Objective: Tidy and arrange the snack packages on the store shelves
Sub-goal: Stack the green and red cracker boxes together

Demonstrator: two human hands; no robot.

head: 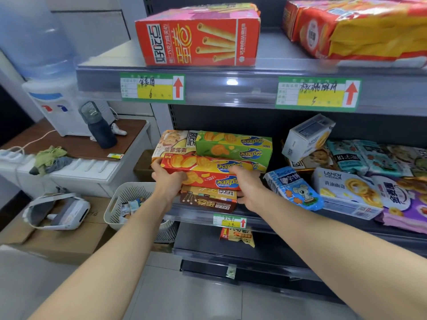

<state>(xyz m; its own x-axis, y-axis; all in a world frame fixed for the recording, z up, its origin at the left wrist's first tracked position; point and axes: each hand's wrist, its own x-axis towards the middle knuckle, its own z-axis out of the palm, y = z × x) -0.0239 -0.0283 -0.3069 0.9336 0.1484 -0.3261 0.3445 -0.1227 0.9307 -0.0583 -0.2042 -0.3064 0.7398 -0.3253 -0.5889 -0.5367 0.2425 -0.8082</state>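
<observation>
Glossy card, shiny film
Your red biscuit box is glossy printed card; the blue snack bag is crinkled shiny film; the shelf-edge strip is clear smooth plastic

Bright, even lighting is provided. 1 glare spot is reflected on the clear price rail. The edges of the shelf are bowed by wide-angle distortion. The water bottle and the upper-right package are rendered soft. The recesses beneath are left in shadow.
</observation>
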